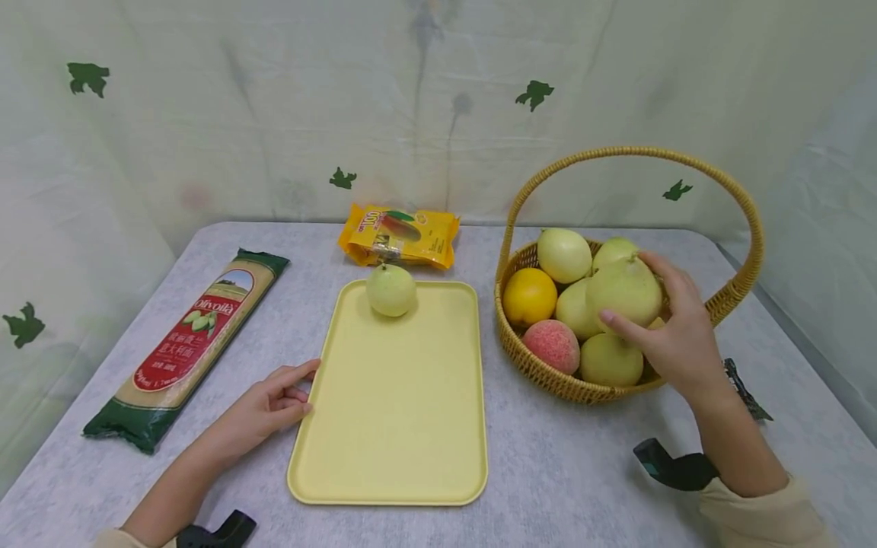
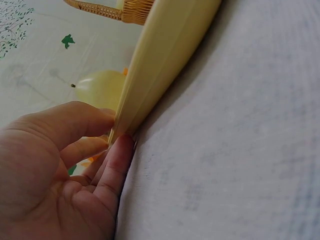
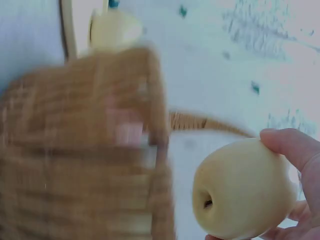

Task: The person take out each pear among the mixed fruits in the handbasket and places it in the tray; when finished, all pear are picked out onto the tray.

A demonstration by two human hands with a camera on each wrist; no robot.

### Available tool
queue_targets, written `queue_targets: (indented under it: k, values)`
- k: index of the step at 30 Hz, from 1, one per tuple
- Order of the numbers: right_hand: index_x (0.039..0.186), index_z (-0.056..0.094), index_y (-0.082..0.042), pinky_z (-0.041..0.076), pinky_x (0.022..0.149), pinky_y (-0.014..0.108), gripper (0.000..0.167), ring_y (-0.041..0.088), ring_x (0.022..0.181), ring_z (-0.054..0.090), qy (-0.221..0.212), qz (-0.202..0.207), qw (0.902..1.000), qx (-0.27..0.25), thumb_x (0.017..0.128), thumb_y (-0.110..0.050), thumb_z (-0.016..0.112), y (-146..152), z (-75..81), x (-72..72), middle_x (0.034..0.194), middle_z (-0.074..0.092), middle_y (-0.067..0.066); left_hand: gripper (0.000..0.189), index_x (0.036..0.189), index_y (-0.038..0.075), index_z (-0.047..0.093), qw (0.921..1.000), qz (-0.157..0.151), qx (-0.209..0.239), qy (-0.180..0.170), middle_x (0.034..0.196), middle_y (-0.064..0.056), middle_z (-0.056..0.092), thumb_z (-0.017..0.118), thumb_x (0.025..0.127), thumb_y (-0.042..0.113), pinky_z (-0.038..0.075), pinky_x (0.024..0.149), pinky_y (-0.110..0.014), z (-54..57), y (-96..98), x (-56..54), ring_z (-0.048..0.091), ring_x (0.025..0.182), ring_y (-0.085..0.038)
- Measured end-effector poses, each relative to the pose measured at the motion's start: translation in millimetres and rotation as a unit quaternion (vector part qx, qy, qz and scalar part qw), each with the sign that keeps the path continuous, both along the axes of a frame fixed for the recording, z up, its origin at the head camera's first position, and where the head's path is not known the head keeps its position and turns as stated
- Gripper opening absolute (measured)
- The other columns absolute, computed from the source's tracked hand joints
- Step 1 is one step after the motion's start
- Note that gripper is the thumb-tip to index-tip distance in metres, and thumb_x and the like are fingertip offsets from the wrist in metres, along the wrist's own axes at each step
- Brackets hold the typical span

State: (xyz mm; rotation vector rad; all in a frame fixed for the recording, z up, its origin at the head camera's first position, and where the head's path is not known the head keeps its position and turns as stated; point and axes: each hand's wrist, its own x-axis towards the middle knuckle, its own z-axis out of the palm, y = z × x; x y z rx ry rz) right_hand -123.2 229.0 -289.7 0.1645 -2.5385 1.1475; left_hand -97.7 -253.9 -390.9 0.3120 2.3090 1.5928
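Note:
My right hand grips a pale green pear at the wicker basket. In the right wrist view, that held pear shows clear of the basket's wall. Several more pears, an orange and a pink peach lie in the basket. With its fingertips, my left hand pinches the left rim of a yellow tray. Thumb and fingers sit on either side of that rim in the left wrist view. Another pear rests at the tray's far end.
A bag of spaghetti lies slantwise on the left of the table. Behind the tray is a yellow packet with a mango picture. The basket's tall handle arches over the fruit. A small black item lies beyond the right forearm.

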Motion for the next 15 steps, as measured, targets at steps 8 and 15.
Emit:
queue_targets:
  k: [8, 15]
  values:
    - [0.135, 0.038, -0.01, 0.037, 0.086, 0.015, 0.081, 0.013, 0.105, 0.041, 0.047, 0.122, 0.9886, -0.074, 0.065, 0.003, 0.077, -43, 1.0, 22.1, 0.128, 0.038, 0.004, 0.062, 0.139, 0.005, 0.031, 1.0, 0.003, 0.0, -0.003, 0.127, -0.019, 0.035, 0.061, 0.085, 0.01, 0.047, 0.072, -0.024, -0.3, -0.2, 0.4, 0.049, 0.092, -0.018]
    - [0.134, 0.035, -0.009, 0.035, 0.091, 0.021, 0.082, 0.015, 0.111, 0.042, 0.046, 0.217, 0.9662, -0.132, 0.065, 0.007, 0.076, -75, -4.6, 24.9, 0.127, 0.039, 0.006, 0.061, 0.139, 0.005, 0.032, 1.0, 0.002, -0.003, 0.003, 0.126, -0.018, 0.035, 0.06, 0.086, 0.01, 0.046, 0.072, -0.023, 1.1, 0.7, 0.9, 0.048, 0.092, -0.017]
